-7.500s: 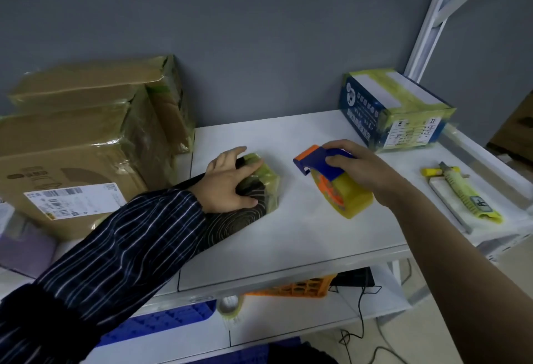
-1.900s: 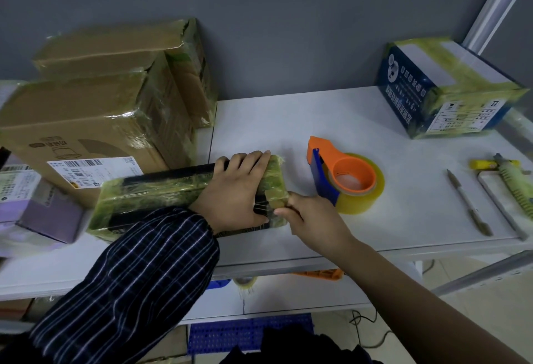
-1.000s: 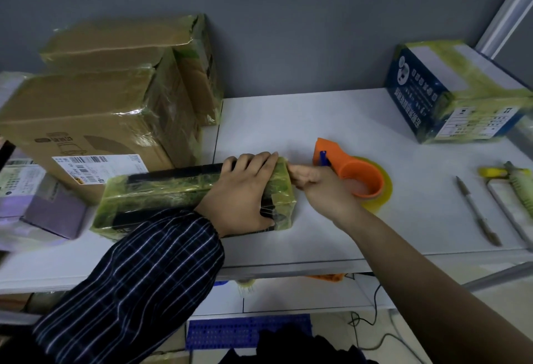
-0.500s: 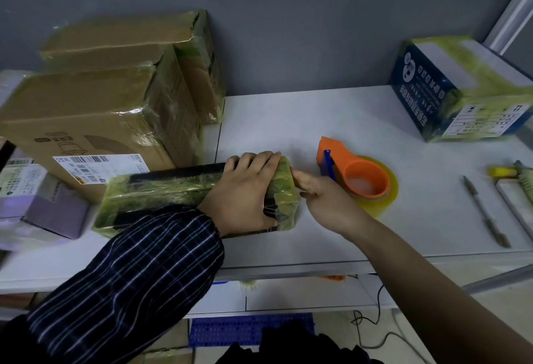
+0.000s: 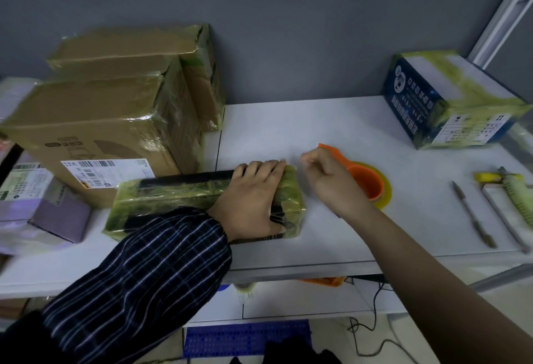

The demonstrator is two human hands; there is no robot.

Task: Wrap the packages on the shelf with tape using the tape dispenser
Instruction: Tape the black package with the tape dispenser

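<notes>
A long black package (image 5: 173,193), wrapped in yellowish clear tape, lies flat on the white shelf (image 5: 302,127). My left hand (image 5: 253,199) holds its right end, with the fingers over the top to the far edge and the thumb on the near side. Just right of that end hovers my right hand (image 5: 326,182), fingers curled and nothing visible in them, a small gap away from the package. The orange tape dispenser (image 5: 369,187) with its yellowish roll lies on the shelf behind my right hand, partly hidden by it.
Two taped cardboard boxes (image 5: 101,121) stand at the back left, with a purple box (image 5: 57,213) in front of them. A taped blue box (image 5: 450,98) sits at the back right. A pen (image 5: 473,216) and a yellow cutter (image 5: 513,190) lie at the right edge.
My right hand has drawn back from the package's right end and curled its fingers. My left hand stays on the package. The dispenser has not moved.
</notes>
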